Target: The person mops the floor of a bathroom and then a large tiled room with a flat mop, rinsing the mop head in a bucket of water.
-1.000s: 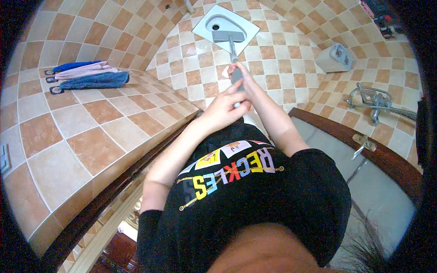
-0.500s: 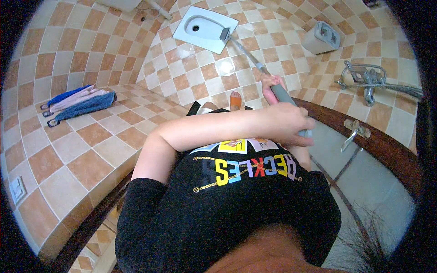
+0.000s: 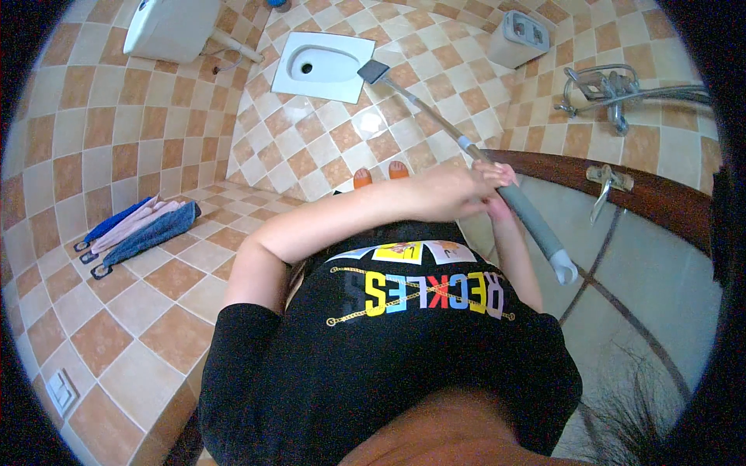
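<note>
One long-handled, grey and metallic-looking tool (image 3: 473, 151) is held slantwise, running from twelve o'clock in the view down toward three o'clock. Its flat, dark grey, four-cornered head (image 3: 374, 72) is seen at the three o'clock edge of the white, rectangular squat toilet (image 3: 338, 70), which is partly overlapped by it; whether the two are touching cannot be told. Next to the head, the thin, brownish-silver shaft (image 3: 435, 116) is seen, crossed by a pale collar (image 3: 465, 144). Farther along, toward four o'clock, it is sheathed in a thick, smooth grey grip (image 3: 532, 220), finished with a whitish end cap (image 3: 565, 268) with a hook-like opening.

The grip is held near its upper end by the bare right hand (image 3: 501, 175), the fingers being curled around it. The bare left hand (image 3: 451, 190) is laid across from nine o'clock, close against the right; whether its fingers are closed on the tool or only rested there cannot be told.

At nine o'clock, three hanging towels in blue, pink and dark blue (image 3: 140, 221) are seen on the tiled wall (image 3: 124, 147). At two o'clock, a chrome tap (image 3: 616, 109) is mounted.
</note>
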The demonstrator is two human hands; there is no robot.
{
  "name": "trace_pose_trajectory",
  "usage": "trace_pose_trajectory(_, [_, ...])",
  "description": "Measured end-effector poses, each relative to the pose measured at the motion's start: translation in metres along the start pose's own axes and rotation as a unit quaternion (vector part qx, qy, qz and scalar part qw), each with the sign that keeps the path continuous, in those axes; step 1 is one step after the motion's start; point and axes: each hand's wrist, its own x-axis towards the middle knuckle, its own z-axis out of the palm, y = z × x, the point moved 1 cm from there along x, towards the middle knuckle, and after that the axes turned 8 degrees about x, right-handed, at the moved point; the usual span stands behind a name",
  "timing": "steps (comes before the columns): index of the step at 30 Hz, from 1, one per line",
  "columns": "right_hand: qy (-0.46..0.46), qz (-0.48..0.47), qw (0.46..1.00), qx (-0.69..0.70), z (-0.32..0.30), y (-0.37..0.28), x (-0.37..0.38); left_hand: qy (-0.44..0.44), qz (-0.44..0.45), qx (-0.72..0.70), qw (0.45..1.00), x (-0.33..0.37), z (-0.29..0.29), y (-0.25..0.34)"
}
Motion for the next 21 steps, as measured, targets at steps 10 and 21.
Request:
trace_pose_trajectory(10, [-0.032,-0.165,0.977,-0.131,-0.048,-0.008,-0.110,0.101,-0.230,-0.172,0.953,-0.104,0.002,-0.091])
trace_pose_trajectory(21, [0.343,-0.425,0.667,-0.507,-0.155,-0.001,-0.164,-0.035,-0.260,-0.236,0.936,-0.075,0.019,-0.120])
